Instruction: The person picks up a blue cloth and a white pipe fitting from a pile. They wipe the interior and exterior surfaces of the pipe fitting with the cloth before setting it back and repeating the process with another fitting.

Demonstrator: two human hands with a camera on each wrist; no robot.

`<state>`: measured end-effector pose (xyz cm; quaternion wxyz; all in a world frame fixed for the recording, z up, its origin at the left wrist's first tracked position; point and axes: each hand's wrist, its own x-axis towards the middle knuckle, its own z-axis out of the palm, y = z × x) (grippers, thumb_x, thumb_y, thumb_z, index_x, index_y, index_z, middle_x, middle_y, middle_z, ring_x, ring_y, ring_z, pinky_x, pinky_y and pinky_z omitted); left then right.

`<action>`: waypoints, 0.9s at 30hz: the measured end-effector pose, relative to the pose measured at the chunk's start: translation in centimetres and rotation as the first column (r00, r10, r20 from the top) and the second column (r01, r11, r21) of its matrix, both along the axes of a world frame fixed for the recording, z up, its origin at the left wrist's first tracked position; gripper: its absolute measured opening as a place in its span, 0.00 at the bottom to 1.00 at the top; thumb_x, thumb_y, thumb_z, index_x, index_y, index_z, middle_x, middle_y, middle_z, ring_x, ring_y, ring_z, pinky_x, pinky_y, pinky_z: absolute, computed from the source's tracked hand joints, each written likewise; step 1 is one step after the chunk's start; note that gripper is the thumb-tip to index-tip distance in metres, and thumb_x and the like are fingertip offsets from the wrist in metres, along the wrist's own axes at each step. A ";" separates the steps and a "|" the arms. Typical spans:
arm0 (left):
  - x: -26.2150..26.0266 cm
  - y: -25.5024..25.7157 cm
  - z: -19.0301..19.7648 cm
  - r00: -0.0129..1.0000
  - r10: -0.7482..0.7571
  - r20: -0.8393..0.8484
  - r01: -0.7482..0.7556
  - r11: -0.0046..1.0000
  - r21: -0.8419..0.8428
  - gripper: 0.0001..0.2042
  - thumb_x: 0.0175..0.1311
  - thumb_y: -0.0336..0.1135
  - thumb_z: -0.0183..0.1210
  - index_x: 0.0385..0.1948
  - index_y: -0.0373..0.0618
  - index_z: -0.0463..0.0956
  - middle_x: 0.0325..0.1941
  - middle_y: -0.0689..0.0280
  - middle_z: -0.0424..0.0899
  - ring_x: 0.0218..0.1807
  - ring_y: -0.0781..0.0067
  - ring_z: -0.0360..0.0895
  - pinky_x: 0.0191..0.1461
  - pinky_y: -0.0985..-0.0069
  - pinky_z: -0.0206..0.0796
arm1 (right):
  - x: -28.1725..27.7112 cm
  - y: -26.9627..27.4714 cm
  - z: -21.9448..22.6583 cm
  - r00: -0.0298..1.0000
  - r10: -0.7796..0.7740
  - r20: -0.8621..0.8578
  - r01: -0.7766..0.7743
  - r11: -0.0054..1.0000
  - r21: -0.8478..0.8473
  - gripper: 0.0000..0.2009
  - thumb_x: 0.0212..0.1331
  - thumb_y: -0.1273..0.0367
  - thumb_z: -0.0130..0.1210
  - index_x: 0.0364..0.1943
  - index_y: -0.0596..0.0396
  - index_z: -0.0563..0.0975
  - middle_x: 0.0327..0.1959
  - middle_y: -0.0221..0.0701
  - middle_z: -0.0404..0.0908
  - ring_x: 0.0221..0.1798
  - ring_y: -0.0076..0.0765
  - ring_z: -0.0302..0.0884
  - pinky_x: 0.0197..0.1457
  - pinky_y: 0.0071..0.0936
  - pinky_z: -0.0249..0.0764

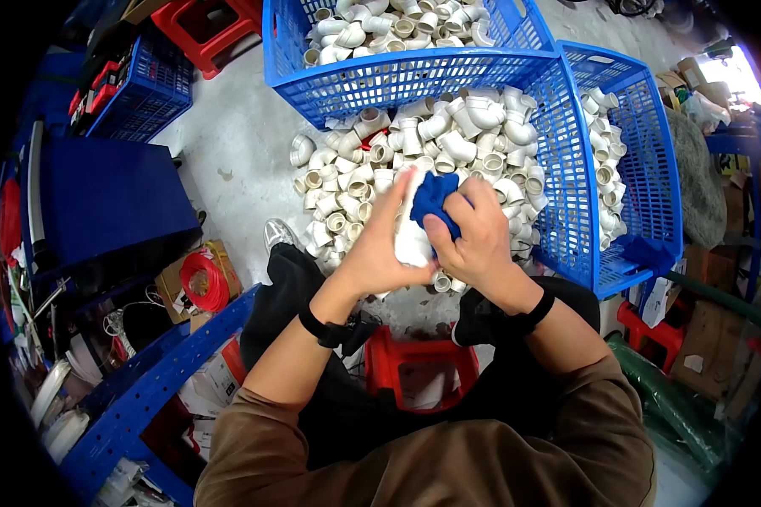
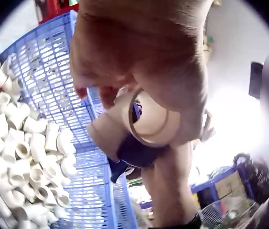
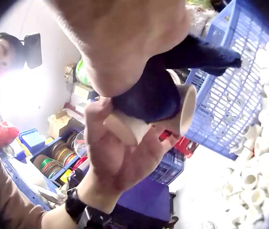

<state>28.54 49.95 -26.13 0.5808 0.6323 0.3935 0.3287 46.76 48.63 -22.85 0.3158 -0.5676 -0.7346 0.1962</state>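
Note:
My left hand (image 1: 370,255) grips a white plastic pipe fitting (image 1: 412,242), thumb on the near side and fingers on the far side. A bunched dark blue cloth (image 1: 434,199) is pinched in my right hand (image 1: 482,241) and lies against the fitting. In the left wrist view, a round open end of the pipe fitting (image 2: 156,121) shows below the palm, with the cloth (image 2: 139,151) under it. The right wrist view has the cloth (image 3: 153,95) wrapped over the fitting's side, one flared end (image 3: 187,110) sticking out and a loose tail of cloth hanging beyond.
A large heap of white pipe fittings (image 1: 347,182) lies on the floor under the hands. Blue plastic crates (image 1: 423,80) with more fittings stand behind it and to the right (image 1: 668,182). A red stool (image 1: 380,372) is between the legs. Blue shelving (image 1: 156,389) runs along the left.

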 end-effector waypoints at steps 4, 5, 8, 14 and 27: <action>1.1 -1.6 0.7 0.946 -0.167 -0.276 0.188 0.981 0.051 0.52 0.36 0.41 0.75 0.68 0.34 0.55 0.59 0.44 0.68 0.62 0.43 0.67 0.70 0.57 0.59 | 0.5 1.8 -0.8 0.999 -0.022 -0.030 0.026 0.993 0.118 0.16 0.57 0.64 0.64 0.45 0.56 0.75 0.50 0.48 0.71 0.50 0.57 0.72 0.53 0.44 0.72; 1.1 -1.7 0.9 0.936 -0.209 -0.284 0.179 0.975 -0.128 0.57 0.35 0.42 0.77 0.72 0.34 0.50 0.66 0.44 0.66 0.70 0.45 0.66 0.74 0.60 0.56 | 0.5 2.0 -1.1 0.997 -0.044 -0.071 0.051 0.993 0.104 0.18 0.58 0.65 0.63 0.49 0.56 0.74 0.51 0.48 0.72 0.52 0.58 0.72 0.55 0.44 0.71; 1.3 -2.0 0.5 0.980 -0.075 -0.187 0.075 0.997 -0.006 0.61 0.35 0.41 0.77 0.74 0.35 0.45 0.70 0.43 0.63 0.73 0.44 0.63 0.76 0.59 0.54 | 0.7 2.1 -1.5 0.943 -0.160 -0.293 0.103 0.974 -0.200 0.20 0.62 0.70 0.58 0.58 0.56 0.71 0.52 0.47 0.72 0.54 0.58 0.74 0.58 0.45 0.71; 1.2 -1.3 0.2 0.956 0.005 -0.294 0.022 0.996 0.087 0.61 0.36 0.39 0.77 0.75 0.36 0.43 0.71 0.43 0.62 0.73 0.46 0.63 0.75 0.59 0.56 | 1.4 1.4 -1.2 0.984 -0.106 -0.140 0.125 0.983 0.137 0.22 0.51 0.82 0.57 0.53 0.55 0.78 0.53 0.43 0.75 0.54 0.58 0.76 0.58 0.43 0.74; 2.1 -2.1 -1.0 0.992 0.116 -0.039 -0.111 0.988 0.106 0.57 0.39 0.35 0.77 0.73 0.42 0.46 0.68 0.47 0.64 0.67 0.51 0.67 0.70 0.58 0.62 | 1.0 0.2 -2.2 0.986 0.018 -0.163 0.010 0.985 0.171 0.17 0.46 0.79 0.59 0.43 0.54 0.83 0.50 0.39 0.75 0.53 0.49 0.72 0.57 0.41 0.71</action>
